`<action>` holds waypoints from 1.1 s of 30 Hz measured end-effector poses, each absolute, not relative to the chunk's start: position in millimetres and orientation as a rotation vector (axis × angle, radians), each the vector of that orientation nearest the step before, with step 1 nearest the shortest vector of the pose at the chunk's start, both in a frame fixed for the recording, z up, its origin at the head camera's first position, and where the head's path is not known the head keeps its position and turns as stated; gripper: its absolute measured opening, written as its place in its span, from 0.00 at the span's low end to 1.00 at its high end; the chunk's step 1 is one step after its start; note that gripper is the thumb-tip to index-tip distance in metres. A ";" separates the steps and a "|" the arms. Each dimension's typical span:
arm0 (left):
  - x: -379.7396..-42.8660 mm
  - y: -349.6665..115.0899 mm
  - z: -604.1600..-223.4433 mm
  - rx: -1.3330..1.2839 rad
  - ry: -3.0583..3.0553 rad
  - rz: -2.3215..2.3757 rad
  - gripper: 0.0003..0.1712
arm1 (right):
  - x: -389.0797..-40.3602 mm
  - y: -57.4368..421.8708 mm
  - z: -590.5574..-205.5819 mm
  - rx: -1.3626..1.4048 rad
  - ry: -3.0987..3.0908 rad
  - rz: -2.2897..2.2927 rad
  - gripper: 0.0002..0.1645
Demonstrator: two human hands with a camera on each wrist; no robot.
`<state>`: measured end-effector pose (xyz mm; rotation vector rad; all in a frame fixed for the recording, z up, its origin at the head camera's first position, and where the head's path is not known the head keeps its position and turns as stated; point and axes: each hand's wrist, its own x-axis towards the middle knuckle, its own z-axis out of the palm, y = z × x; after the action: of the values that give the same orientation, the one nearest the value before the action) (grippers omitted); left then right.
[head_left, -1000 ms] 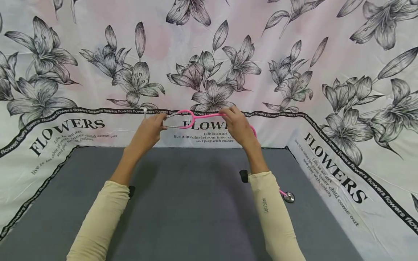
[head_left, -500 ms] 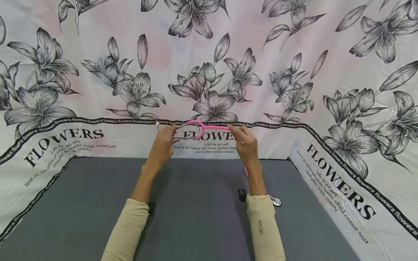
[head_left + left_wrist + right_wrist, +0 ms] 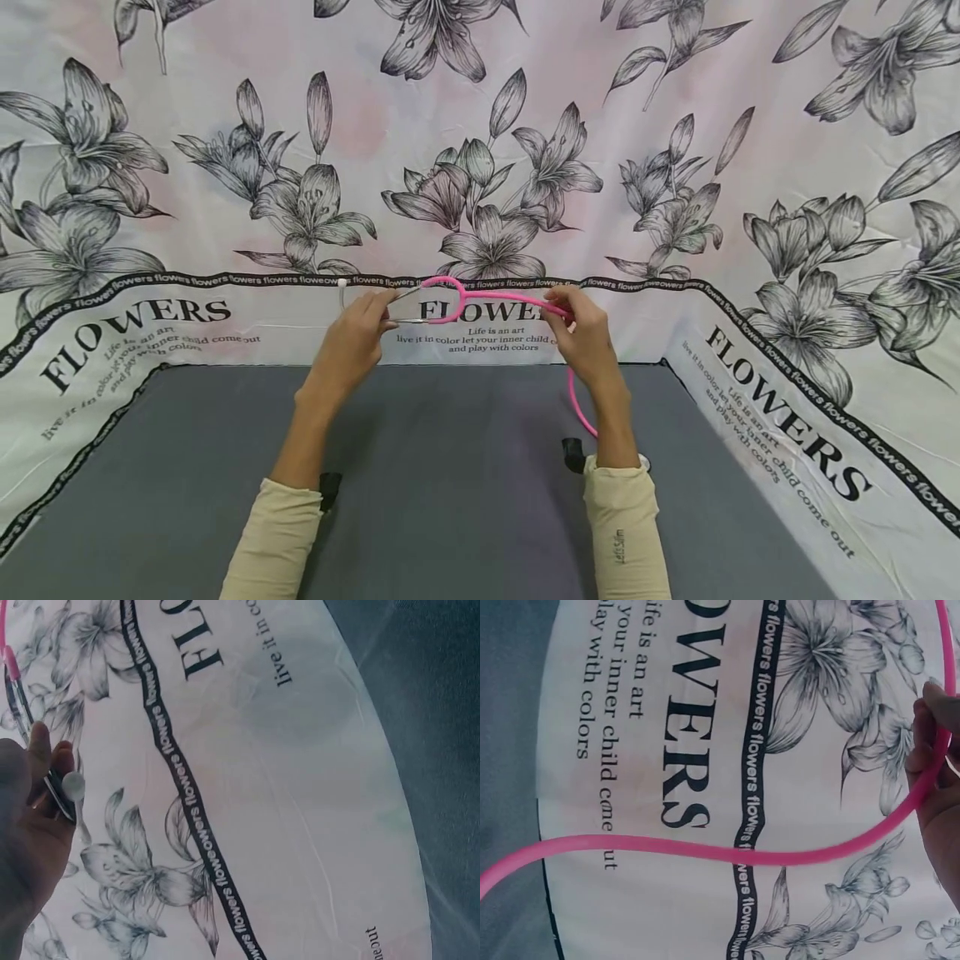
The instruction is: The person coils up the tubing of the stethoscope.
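Note:
A pink stethoscope (image 3: 495,295) is held up in the air between both hands, its Y-shaped fork near the middle of the head view. My left hand (image 3: 349,340) grips the metal ear tubes (image 3: 409,321); a pale eartip (image 3: 73,785) pokes out past the fingers in the left wrist view. My right hand (image 3: 590,337) pinches the pink tubing (image 3: 930,776) between thumb and fingers. From there the tube hangs in a curve toward the table. The chest piece (image 3: 645,463) lies low by the right sleeve, mostly hidden behind the forearm.
A dark grey table top (image 3: 465,483) spreads below the hands. Behind it hangs a white and pink cloth (image 3: 480,50) printed with lilies and lettering, and it also runs along both sides of the table. Black wrist cameras (image 3: 573,456) sit at both sleeve ends.
The right hand has slid outward along the tubing, and more of the pink tube shows between the hands. The left hand shifted right, then back left. The head view tilted slightly.

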<state>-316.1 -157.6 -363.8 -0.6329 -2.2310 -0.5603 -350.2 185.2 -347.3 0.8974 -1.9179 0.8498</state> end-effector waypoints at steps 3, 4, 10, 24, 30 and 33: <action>-312.3 -159.5 -360.2 -0.639 -2.251 -0.573 0.21 | -345.4 185.5 -345.2 0.912 -1.913 0.842 0.11; -311.4 -159.6 -359.1 -0.645 -2.264 -0.579 0.21 | -344.3 185.8 -345.1 0.908 -1.912 0.834 0.11; -306.5 -158.5 -355.9 -0.658 -2.375 -0.633 0.23 | -338.5 187.1 -344.4 0.799 -1.924 0.782 0.11; -307.0 -152.5 -358.6 -0.668 -2.280 -0.490 0.20 | -327.6 173.7 -335.2 0.991 -1.957 0.534 0.11; -307.1 -147.8 -358.4 -0.681 -2.250 -0.419 0.19 | -329.6 148.6 -337.8 1.243 -1.930 0.572 0.13; -306.0 -144.3 -358.5 -0.713 -2.252 -0.391 0.21 | -330.4 135.1 -341.1 1.315 -1.894 0.602 0.10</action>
<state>-306.0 -144.3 -358.5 -0.7131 -2.2523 -0.3911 -330.4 135.1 -341.1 1.3150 -1.8936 0.6024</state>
